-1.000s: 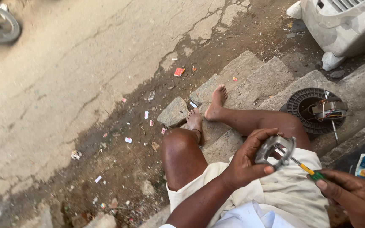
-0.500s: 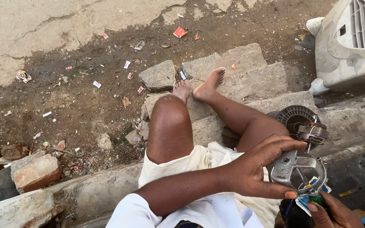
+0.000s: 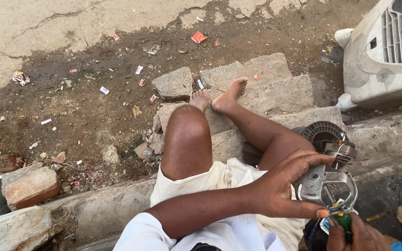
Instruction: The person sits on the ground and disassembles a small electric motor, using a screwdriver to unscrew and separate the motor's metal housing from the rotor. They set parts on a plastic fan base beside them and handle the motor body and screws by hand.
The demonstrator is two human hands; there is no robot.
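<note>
Cracked, dusty pavement fills the top of the view, giving way to dark, damp dirt strewn with small scraps of paper and wrappers. At the far left, a reddish broken brick (image 3: pixel 31 186) lies at the edge of a rough concrete kerb (image 3: pixel 89 211) that runs along the bottom. Near the middle, grey square paving stones (image 3: pixel 257 88) sit in the dirt, and the person's bare feet rest on them, knees bent, pale shorts over the thighs.

Further right, the left hand (image 3: pixel 280 188) reaches across the lap and grips a grey round metal bracket with an open ring frame (image 3: pixel 329 188), thumb below and fingers curled over its top edge; the piece is held just above the right thigh. Below it, at the bottom right corner, the right hand (image 3: pixel 357 234) is closed around a green-handled screwdriver (image 3: pixel 345 222), whose handle touches the lower rim of the bracket. Behind the bracket, on the ledge, sits a black ribbed round motor part with a metal core (image 3: pixel 326 137). At the upper right stands a dirty white plastic air cooler housing with louvred vents (image 3: pixel 387 56).
</note>
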